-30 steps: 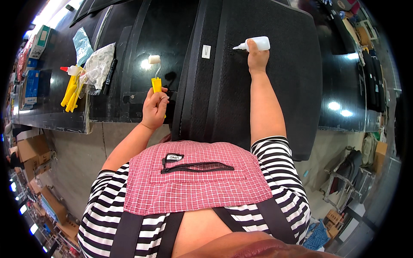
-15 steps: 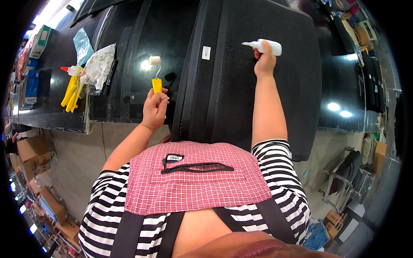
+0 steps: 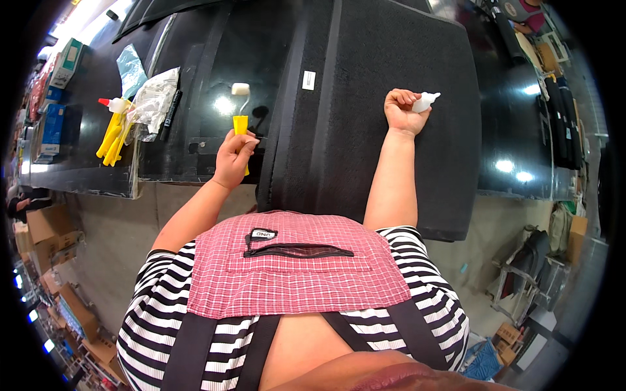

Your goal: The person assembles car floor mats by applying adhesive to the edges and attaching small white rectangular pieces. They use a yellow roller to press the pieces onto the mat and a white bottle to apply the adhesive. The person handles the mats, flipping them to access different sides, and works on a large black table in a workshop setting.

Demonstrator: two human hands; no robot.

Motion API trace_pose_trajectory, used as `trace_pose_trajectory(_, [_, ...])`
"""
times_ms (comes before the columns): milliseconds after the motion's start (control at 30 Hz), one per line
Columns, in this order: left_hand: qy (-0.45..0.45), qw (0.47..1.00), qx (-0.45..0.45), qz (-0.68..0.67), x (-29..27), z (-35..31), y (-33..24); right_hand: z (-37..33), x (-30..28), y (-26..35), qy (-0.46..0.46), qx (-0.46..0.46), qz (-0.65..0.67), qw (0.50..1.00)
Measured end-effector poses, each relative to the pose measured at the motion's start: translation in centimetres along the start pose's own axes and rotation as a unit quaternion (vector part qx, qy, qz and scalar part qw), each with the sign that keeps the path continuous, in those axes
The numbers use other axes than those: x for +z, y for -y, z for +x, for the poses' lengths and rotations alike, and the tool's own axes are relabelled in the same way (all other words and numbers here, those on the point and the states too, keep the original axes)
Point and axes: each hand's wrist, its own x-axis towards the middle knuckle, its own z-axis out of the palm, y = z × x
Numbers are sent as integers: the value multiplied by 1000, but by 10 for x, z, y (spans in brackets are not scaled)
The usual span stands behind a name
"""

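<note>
My left hand (image 3: 235,156) is closed round the yellow handle of a small paint roller (image 3: 240,124). The white roller head points away from me, over the glossy black table. My right hand (image 3: 405,112) grips a white squeeze bottle (image 3: 425,101), mostly covered by my fingers, its nozzle pointing right. Beneath the bottle lies a large black textured panel (image 3: 378,169), which sticks out over the table's near edge. A small white label (image 3: 308,80) sits on its left part.
On the table's left are yellow-handled tools (image 3: 112,140), a red-tipped bottle (image 3: 117,105), a crumpled plastic bag (image 3: 156,98) and a black marker (image 3: 171,116). Boxes (image 3: 53,127) line the far left. Black rolls (image 3: 566,124) lie at the right. A chair-like frame (image 3: 531,270) stands on the floor.
My right hand has turned over, so the bottle's nozzle now points right instead of left, and has come slightly nearer. My left hand still holds the roller in nearly the same place.
</note>
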Motion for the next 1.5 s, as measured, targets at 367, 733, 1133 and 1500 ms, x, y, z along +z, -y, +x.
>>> trace_pose_trajectory(367, [12, 969, -141, -203, 45, 34, -97, -94, 32, -68, 190, 82, -515, 832])
trace_pose_trajectory(733, [105, 950, -188, -225, 69, 43, -100, -117, 30, -105, 229, 41, -765, 601])
trace_pose_trajectory(1133, [90, 985, -102, -104, 68, 52, -101, -126, 36, -110, 242, 27, -811, 531])
trace_pose_trajectory(1500, [63, 958, -134, -244, 84, 55, -96, -127, 22, -101, 191, 7, -756, 626])
